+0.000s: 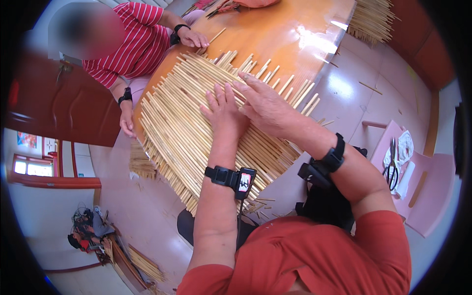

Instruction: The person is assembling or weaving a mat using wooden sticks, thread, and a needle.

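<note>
A broad layer of pale, thin sticks [182, 118], bamboo or reed by their look, lies side by side on the table. My left hand [225, 109] rests flat on the sticks with its fingers spread. Just to its right, my right hand [263, 101] lies over the same layer, fingers stretched toward the far left and the wrist close to my left hand. Neither hand grips a stick that I can see. Uneven stick ends jut out along the far right side.
The orange tabletop [275, 29] reaches beyond the sticks. A co-worker's hand [194, 38] touches its far left part near a loose stick. Scissors [392, 167] lie on a pink chair [432, 196] at right. Stick bundles [371, 19] and offcuts lie on the floor.
</note>
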### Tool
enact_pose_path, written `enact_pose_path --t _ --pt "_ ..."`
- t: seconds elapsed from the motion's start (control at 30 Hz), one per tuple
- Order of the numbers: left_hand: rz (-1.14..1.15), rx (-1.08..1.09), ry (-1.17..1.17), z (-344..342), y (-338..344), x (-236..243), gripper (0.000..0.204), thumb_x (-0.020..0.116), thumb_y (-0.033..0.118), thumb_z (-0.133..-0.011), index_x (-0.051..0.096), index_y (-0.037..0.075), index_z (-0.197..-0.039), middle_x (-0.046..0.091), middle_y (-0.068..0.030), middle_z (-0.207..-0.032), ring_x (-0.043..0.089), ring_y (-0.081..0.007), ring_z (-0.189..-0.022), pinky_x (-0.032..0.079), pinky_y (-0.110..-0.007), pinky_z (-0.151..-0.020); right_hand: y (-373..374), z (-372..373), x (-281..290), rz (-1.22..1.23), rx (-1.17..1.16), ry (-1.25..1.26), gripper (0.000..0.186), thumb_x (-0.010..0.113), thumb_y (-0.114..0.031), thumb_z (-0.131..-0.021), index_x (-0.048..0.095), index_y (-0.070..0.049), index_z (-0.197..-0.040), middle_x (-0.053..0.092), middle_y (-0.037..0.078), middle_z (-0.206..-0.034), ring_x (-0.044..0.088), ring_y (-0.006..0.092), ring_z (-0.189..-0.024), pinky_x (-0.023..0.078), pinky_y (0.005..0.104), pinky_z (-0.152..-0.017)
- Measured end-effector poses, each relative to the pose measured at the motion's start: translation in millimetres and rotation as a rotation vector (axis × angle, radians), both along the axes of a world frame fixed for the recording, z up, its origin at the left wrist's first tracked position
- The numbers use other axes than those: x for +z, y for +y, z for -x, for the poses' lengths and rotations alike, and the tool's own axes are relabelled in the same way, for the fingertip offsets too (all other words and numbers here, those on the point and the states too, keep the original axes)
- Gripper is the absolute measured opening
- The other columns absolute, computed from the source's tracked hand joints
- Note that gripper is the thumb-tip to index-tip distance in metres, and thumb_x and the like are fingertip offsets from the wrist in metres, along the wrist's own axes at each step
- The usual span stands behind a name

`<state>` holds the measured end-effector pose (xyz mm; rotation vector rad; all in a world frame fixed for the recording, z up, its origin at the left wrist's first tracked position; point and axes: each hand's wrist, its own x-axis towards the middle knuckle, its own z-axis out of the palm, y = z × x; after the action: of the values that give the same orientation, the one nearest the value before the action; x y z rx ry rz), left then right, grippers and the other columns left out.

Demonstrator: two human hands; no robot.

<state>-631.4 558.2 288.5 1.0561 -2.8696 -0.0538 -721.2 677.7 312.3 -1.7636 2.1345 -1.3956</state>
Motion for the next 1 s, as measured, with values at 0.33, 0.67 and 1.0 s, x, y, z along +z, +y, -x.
enact_pose_path --t 0.33,0.67,1.0 --pt "-0.193 -0.045 0.234 -6.4 -20.8 -9.7 0.070 0.053 0.031 -0.090 0.025 0.009 -0.151 0.024 -0.0150 -0.157 0.018 -0.0352 -0.146 0.015 -0.055 -0.116 -16.5 -8.4 -21.7 -0.461 -0.033 0.172 0.076 0.041 -0.059 -0.092 0.026 -0.014 -0.151 0.024 0.017 -0.156 0.016 0.0323 -0.147 0.009 0.0454 -0.119" --pt "-0.093 0.156 0.252 -76.6 -135.9 33.9 0.058 0.055 0.035 -0.093 0.045 0.004 -0.141 0.038 -0.0196 -0.148 0.027 -0.0337 -0.143 0.018 -0.052 -0.115 -26.5 -29.5 -8.9 -0.615 -0.055 0.514 0.078 0.049 -0.061 -0.088 0.032 -0.016 -0.149 0.024 0.016 -0.156 0.015 0.0301 -0.147 0.009 0.0431 -0.119" --pt "-0.170 0.403 0.207 -114.5 -149.5 13.6 0.074 0.040 0.056 -0.095 0.026 0.010 -0.151 0.017 -0.0243 -0.156 0.005 -0.0444 -0.145 0.000 -0.068 -0.109 -29.0 -27.9 -5.9 -0.616 -0.047 0.585 0.078 0.054 -0.053 -0.086 0.031 -0.013 -0.150 0.024 0.017 -0.156 0.017 0.0322 -0.146 0.012 0.0448 -0.118"
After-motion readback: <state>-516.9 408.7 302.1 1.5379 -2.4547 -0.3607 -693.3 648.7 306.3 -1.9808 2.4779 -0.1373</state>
